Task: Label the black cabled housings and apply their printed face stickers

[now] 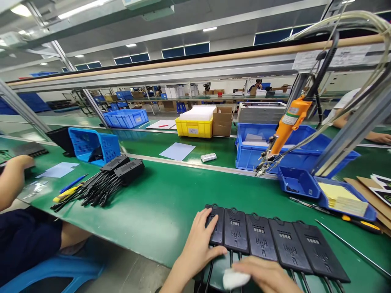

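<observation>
A row of several black controller boxes (pixel 259 240) lies at the table's near edge, each with a small digit display and cables leading toward me. My left hand (pixel 200 238) rests on the leftmost box, its fingers stretched over the face and the thumb apart near the lower edge. Just below the row, my right hand (pixel 262 272) pinches a white wad of cloth (pixel 235 279) over the cables. Part of the right hand is cut off by the bottom of the view.
More black boxes with bundled cables (pixel 122 173) lie to the left. An orange power screwdriver (pixel 290 124) hangs at right above blue bins (pixel 297 183). A long metal rod (pixel 351 248) lies right of the row. A co-worker's arm (pixel 14 179) reaches in at far left.
</observation>
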A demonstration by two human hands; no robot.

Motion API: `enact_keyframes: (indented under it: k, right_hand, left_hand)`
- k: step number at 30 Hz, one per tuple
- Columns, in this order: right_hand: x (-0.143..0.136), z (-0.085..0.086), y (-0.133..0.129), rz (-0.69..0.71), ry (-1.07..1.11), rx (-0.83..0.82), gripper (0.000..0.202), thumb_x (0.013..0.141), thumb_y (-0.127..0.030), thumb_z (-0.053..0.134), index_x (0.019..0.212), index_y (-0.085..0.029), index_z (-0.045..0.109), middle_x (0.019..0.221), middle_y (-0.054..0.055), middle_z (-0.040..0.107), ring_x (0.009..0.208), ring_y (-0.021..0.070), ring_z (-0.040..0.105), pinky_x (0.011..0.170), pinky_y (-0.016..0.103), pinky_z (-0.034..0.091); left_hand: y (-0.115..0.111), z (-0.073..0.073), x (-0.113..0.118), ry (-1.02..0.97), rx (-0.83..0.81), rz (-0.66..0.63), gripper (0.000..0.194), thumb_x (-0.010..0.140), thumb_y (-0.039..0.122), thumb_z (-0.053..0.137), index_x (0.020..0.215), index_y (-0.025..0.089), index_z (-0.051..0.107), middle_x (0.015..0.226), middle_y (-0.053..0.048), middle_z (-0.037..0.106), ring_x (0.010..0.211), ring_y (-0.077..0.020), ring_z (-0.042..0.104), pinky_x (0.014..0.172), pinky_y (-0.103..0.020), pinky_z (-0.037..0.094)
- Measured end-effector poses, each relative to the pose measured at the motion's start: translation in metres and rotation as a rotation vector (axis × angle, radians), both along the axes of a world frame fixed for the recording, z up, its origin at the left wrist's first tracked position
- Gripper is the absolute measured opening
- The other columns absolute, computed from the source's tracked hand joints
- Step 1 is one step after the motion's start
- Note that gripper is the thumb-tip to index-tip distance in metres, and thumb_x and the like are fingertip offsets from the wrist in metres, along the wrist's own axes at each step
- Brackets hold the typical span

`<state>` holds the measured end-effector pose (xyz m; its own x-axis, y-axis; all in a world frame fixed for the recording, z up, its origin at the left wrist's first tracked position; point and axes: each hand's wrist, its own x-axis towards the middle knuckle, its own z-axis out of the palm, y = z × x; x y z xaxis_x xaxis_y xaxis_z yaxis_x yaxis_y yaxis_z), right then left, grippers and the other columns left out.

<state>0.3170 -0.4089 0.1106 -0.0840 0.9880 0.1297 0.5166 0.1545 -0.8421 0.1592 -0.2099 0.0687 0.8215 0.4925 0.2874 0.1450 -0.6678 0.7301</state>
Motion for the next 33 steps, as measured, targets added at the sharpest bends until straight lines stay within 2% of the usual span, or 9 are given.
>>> enact_keyframes:
  k: [5,10,13,18,22,24,26,29,33]
  right_hand:
    - [0.068,-0.024,-0.051,-0.674,-0.285,0.021,0.048,0.100,-0.051,0.035,0.130,-0.029,0.065,0.131,0.003,0.064,0.123,0.0261,0.059,0.100,0.041,0.050]
    - [0.093,-0.042,-0.067,-0.682,-0.443,0.042,0.044,0.102,-0.039,0.033,0.134,-0.029,0.062,0.137,-0.002,0.060,0.126,0.0196,0.056,0.106,0.034,0.045]
    - [0.094,-0.046,-0.069,-0.664,-0.473,0.027,0.043,0.103,-0.037,0.032,0.136,-0.029,0.059,0.139,-0.003,0.058,0.128,0.0184,0.055,0.107,0.033,0.044]
    - [0.117,-0.056,-0.083,-0.828,-0.527,0.065,0.046,0.102,-0.038,0.030,0.138,-0.025,0.056,0.138,0.002,0.059,0.126,0.0244,0.057,0.102,0.043,0.051]
    - [0.127,-0.063,-0.079,-0.998,-0.571,0.033,0.055,0.098,-0.029,0.025,0.142,-0.009,0.052,0.138,0.018,0.056,0.127,0.0343,0.053,0.103,0.056,0.047]
    - [0.111,-0.064,-0.062,-0.915,-0.576,0.032,0.058,0.093,-0.018,0.022,0.136,0.001,0.055,0.141,0.025,0.051,0.135,0.0369,0.043,0.110,0.061,0.035]
    - [0.081,-0.061,-0.039,-0.824,-0.573,0.044,0.063,0.087,-0.007,0.023,0.142,-0.010,0.053,0.151,0.013,0.043,0.142,0.0279,0.034,0.117,0.055,0.028]
    - [0.028,-0.048,-0.009,-0.302,-0.385,-0.006,0.059,0.092,-0.008,0.038,0.148,-0.024,0.045,0.154,0.007,0.040,0.142,0.0252,0.036,0.117,0.050,0.032]
    - [-0.001,-0.019,-0.002,-0.316,-0.342,-0.016,0.045,0.097,-0.029,0.061,0.140,-0.026,0.052,0.147,0.011,0.049,0.131,0.0289,0.051,0.110,0.057,0.040]
  left_hand:
    - [-0.004,0.000,0.022,0.054,0.043,-0.003,0.083,0.084,0.059,0.066,0.152,0.023,0.035,0.159,-0.019,0.026,0.148,-0.0406,0.020,0.116,-0.067,0.019]
    - [0.001,0.013,0.034,0.194,0.187,-0.015,0.062,0.086,0.058,0.064,0.142,0.035,0.051,0.158,-0.014,0.032,0.147,-0.0428,0.020,0.114,-0.072,0.013]
    - [0.002,0.016,0.042,0.181,0.207,-0.056,0.062,0.083,0.060,0.067,0.137,0.032,0.057,0.152,-0.016,0.043,0.143,-0.0438,0.031,0.114,-0.071,0.018]
    - [0.005,0.005,0.040,0.032,-0.048,0.075,0.080,0.082,0.062,0.065,0.142,0.012,0.049,0.158,-0.023,0.028,0.149,-0.0400,0.017,0.120,-0.061,0.007]
    - [0.005,-0.003,0.026,-0.090,-0.430,0.268,0.081,0.086,0.068,0.052,0.150,0.019,0.038,0.162,-0.012,0.024,0.151,-0.0302,0.016,0.124,-0.049,0.009]
    - [0.003,-0.006,0.022,-0.165,-0.623,0.316,0.080,0.086,0.074,0.047,0.147,0.023,0.042,0.160,-0.009,0.032,0.149,-0.0271,0.024,0.124,-0.044,0.016]
    - [0.003,-0.009,0.022,-0.250,-0.754,0.356,0.079,0.083,0.079,0.048,0.140,0.024,0.050,0.155,-0.008,0.041,0.146,-0.0268,0.031,0.124,-0.043,0.019]
    - [0.004,-0.011,0.025,-0.379,-0.864,0.375,0.077,0.078,0.079,0.057,0.130,0.023,0.058,0.148,-0.008,0.050,0.142,-0.0276,0.039,0.123,-0.044,0.023]
    - [0.007,-0.009,0.020,-0.492,-0.929,0.394,0.068,0.074,0.073,0.067,0.119,0.022,0.064,0.141,-0.008,0.057,0.139,-0.0286,0.043,0.123,-0.045,0.024]
